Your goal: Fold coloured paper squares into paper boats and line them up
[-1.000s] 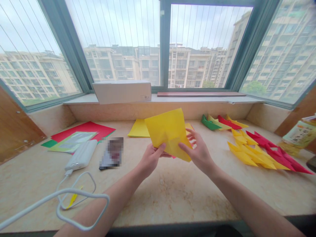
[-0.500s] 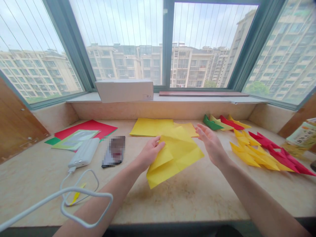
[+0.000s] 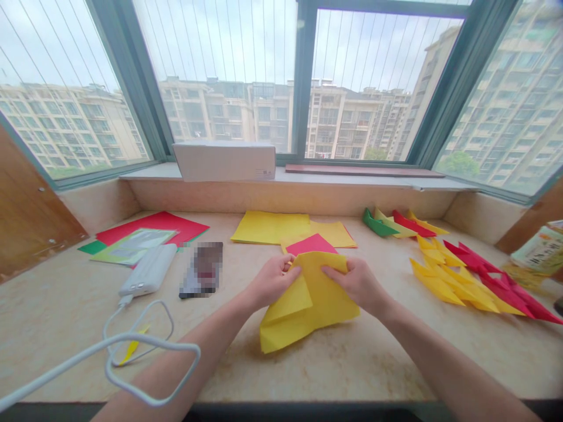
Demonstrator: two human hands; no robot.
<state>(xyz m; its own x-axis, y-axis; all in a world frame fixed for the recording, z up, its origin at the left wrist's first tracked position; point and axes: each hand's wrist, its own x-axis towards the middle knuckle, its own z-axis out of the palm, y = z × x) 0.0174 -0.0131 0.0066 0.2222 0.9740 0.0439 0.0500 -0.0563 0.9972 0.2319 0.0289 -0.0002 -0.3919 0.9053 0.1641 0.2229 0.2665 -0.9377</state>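
Note:
A creased sheet of yellow paper (image 3: 328,302) is held up over the counter between my two hands, with a folded flap on its left side. My left hand (image 3: 275,278) pinches its upper left edge, thumb in front. At the upper right edge my right hand (image 3: 360,287) grips the same sheet, its thumb on the near face and the other fingers hidden behind. Just beyond the sheet shows a piece of red paper (image 3: 313,243). Behind that lie a stack of yellow paper (image 3: 270,227) and a lighter orange-yellow sheet (image 3: 334,233).
Folded paper boats in green (image 3: 378,224), yellow (image 3: 457,275) and red (image 3: 505,278) stand at the right, near a bottle (image 3: 539,252). On the left are red paper (image 3: 152,227), a white power bank (image 3: 149,269) with a cable (image 3: 153,346), and a blurred-out item (image 3: 202,269). A white box (image 3: 224,162) rests on the sill.
My right hand has moved left and closed on the yellow sheet, which it was apart from before. The sheet has tilted and lowered, uncovering the red paper behind it.

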